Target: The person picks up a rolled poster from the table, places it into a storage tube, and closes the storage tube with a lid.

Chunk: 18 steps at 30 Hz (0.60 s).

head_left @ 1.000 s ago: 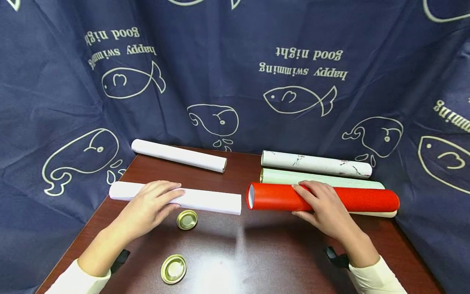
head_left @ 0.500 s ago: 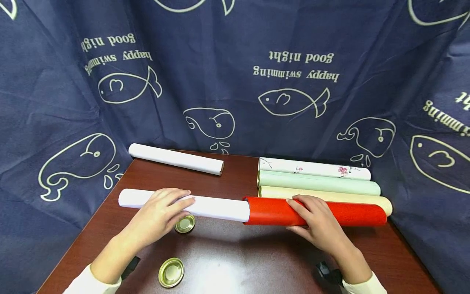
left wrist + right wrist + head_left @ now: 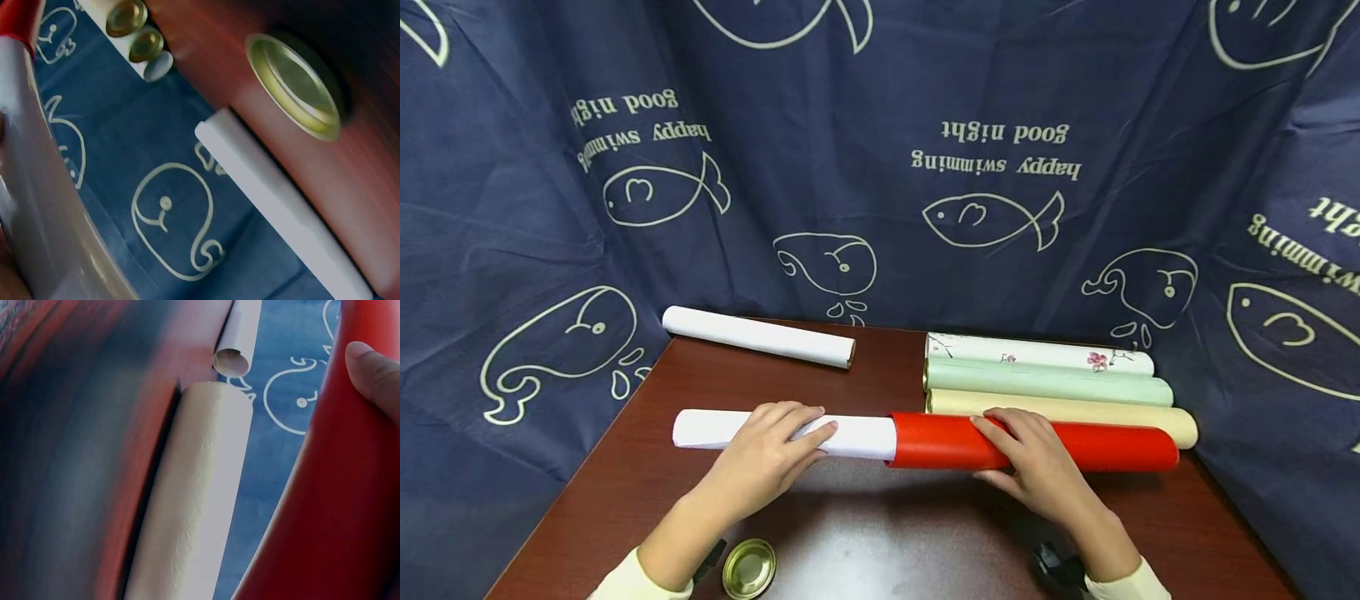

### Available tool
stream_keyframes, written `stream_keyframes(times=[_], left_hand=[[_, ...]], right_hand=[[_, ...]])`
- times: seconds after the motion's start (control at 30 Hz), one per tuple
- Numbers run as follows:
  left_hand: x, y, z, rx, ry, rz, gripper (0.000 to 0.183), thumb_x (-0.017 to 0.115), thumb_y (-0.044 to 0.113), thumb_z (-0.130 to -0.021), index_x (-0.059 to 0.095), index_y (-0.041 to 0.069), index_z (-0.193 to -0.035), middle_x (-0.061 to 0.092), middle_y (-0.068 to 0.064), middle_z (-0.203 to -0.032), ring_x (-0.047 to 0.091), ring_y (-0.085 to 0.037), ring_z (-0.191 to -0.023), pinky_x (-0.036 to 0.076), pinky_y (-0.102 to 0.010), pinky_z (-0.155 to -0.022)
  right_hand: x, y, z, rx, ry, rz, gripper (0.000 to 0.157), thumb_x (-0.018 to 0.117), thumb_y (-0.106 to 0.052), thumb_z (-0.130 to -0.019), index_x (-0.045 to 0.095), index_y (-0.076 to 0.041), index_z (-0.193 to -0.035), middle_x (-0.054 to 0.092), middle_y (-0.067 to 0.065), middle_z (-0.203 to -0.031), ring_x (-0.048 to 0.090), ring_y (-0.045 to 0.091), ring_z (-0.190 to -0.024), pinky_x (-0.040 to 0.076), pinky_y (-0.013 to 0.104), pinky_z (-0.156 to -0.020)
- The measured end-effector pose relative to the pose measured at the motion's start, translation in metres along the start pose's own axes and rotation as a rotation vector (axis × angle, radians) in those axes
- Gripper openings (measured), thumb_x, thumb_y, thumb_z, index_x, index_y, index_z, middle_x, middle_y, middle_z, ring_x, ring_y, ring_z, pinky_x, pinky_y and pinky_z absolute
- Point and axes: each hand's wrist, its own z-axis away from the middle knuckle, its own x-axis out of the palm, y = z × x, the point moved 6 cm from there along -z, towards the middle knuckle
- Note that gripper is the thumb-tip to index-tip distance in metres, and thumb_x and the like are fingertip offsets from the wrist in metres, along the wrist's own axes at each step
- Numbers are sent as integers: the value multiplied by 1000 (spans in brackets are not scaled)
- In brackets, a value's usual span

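Observation:
My left hand grips a white paper roll near its middle, thumb in front and fingers over the top. My right hand holds a red tube from above, level with the roll. The roll's right end sits inside the tube's left mouth, so that end is hidden. Both are held over the front part of the table. In the right wrist view a thumb presses along the red tube's side. The left wrist view shows the white roll running up into the red rim.
A gold lid lies near the left forearm. Another white roll rests at the back left. At the back right lie a floral tube, a pale green tube and a cream tube. A dark blue curtain hangs behind.
The white roll has moved right and its end has entered the red tube; a gap separated them earlier. The red tube has come nearer the person. The left hand now covers the farther lid.

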Motion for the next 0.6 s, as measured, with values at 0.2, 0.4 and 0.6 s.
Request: stream_keyframes(times=[0.2,0.4,0.6], left_hand=[[18,25,-18,48,20,-36,47,87,19,-75,71,16,-120,67,-9,-116,62,-26,-102,51,-42,-84],[36,38,-35,27,3,21,37,85,21,-79,72,16,-113,67,-9,-121,61,-26,-109,50,-40,-91],[34,26,-31,-28,2,54,37,86,22,-77,72,15,-110,65,-9,-124,58,-28,-119,44,-51,-102]], right_hand=[[7,-6,3,-14,-6,6,60,63,-58,-91,62,-14,-131,61,8,-117,58,30,-104,45,49,-89],[12,-5,3,10,-22,12,63,73,-54,-85,62,-15,-132,61,7,-118,58,28,-105,45,49,-90],[9,4,4,11,-23,46,71,85,-41,-71,61,-13,-131,61,8,-116,60,28,-102,48,49,-85]])
